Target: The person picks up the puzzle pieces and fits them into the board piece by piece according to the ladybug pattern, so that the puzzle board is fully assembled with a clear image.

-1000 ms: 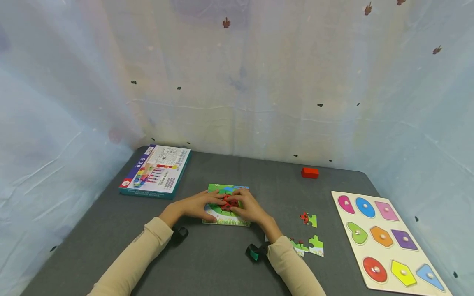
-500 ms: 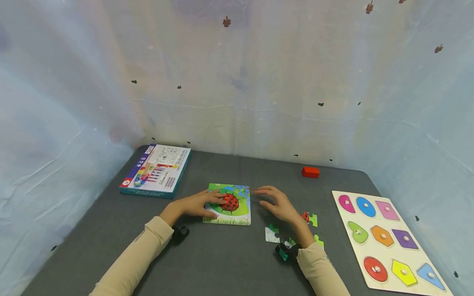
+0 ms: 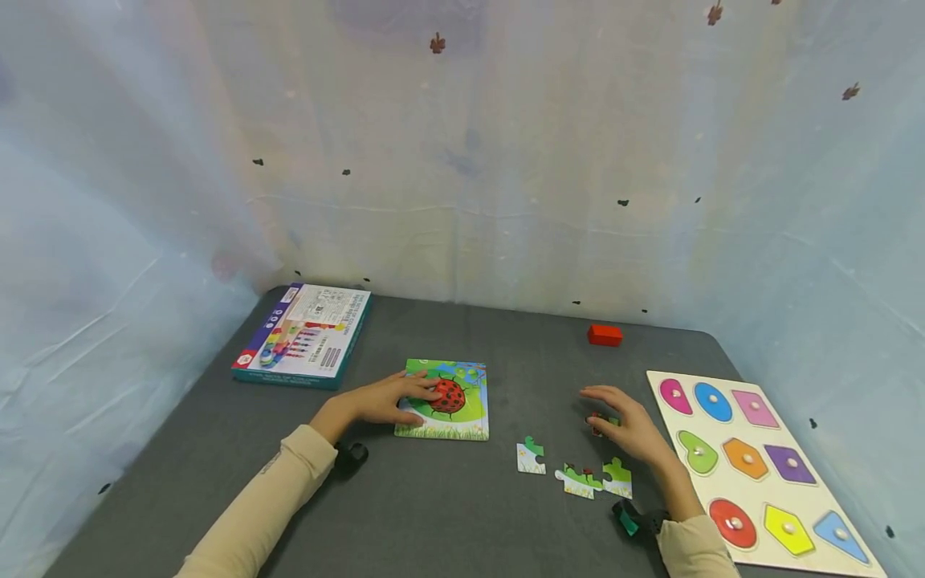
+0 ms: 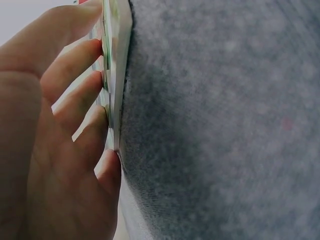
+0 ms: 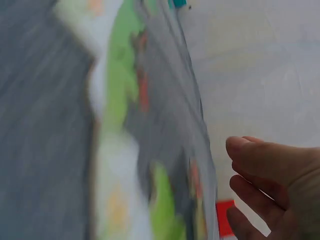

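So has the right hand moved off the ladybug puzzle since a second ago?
Yes. The right hand has moved right, away from the ladybug puzzle, towards the shape board, over the loose pieces.

A colourful box [image 3: 303,333] lies at the table's [image 3: 433,514] far left. A red block [image 3: 604,335] sits near the back. A shape-peg board [image 3: 759,470] lies at the right.
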The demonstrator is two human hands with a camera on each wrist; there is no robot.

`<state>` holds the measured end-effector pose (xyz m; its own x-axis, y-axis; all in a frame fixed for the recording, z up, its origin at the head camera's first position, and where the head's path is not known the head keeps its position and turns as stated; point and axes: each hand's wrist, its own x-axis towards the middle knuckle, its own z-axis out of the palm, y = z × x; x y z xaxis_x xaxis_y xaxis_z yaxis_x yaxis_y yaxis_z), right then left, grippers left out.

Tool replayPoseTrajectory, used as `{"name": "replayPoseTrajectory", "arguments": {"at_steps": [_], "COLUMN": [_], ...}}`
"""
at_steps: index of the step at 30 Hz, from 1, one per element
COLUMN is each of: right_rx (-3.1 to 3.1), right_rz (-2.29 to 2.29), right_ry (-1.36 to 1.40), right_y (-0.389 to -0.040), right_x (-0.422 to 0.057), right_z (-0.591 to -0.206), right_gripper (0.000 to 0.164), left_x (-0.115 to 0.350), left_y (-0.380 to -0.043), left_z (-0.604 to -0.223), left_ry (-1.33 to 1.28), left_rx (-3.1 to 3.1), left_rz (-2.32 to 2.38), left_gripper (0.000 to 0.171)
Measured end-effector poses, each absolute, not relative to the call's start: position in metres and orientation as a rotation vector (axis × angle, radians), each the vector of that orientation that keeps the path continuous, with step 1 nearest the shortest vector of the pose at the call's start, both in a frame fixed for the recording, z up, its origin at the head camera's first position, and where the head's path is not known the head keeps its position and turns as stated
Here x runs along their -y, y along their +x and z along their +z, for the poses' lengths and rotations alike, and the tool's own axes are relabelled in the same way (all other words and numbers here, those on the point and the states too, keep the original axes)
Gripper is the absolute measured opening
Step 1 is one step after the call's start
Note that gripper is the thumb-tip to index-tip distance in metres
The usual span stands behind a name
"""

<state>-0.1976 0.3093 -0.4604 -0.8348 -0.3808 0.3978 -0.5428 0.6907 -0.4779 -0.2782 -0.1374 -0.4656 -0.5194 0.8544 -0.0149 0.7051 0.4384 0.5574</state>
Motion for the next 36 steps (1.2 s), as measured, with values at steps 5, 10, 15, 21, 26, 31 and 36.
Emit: {"name": "replayPoseTrajectory", "arguments": {"at_steps": [5, 10, 15, 21, 26, 31, 36], "right_rx": [2.678, 2.717, 2.695, 2.67, 2.67, 2.656, 2.598], "right_rz": [0.894, 0.865, 0.834, 0.824, 0.802, 0.809, 0.839], "right_ry": [0.672, 0.648, 0.609, 0.575, 0.575, 0.624, 0.765], "right_y": [-0.184, -0.178, -0.179, -0.18, -0.183, -0.189, -0.199], "right_x": [-0.33, -0.339, -0.34, -0.339, -0.336, -0.318, -0.283], "right_z": [-0.467, -0.476, -0.482, -0.484, -0.481, -0.469, -0.452], "right_gripper": [0.048, 0.046, 0.037, 0.034, 0.033, 0.033, 0.036], "left_x": [0.137, 0.137, 0.137, 0.138, 0.138, 0.138, 0.138], "left_y": [-0.278, -0.277, -0.275, -0.275, -0.276, -0.277, -0.277], "left_z": [-0.466, -0.467, -0.467, -0.467, -0.468, -0.467, -0.466], "left_ry": [1.343, 1.341, 1.327, 1.324, 1.33, 1.325, 1.325], "left_rx": [-2.397, -2.401, -2.402, -2.408, -2.421, -2.424, -2.429], "left_rz": [0.726, 0.724, 0.727, 0.726, 0.723, 0.72, 0.712], "left_gripper": [0.058, 0.059, 0.059, 0.058, 0.058, 0.058, 0.057]}}
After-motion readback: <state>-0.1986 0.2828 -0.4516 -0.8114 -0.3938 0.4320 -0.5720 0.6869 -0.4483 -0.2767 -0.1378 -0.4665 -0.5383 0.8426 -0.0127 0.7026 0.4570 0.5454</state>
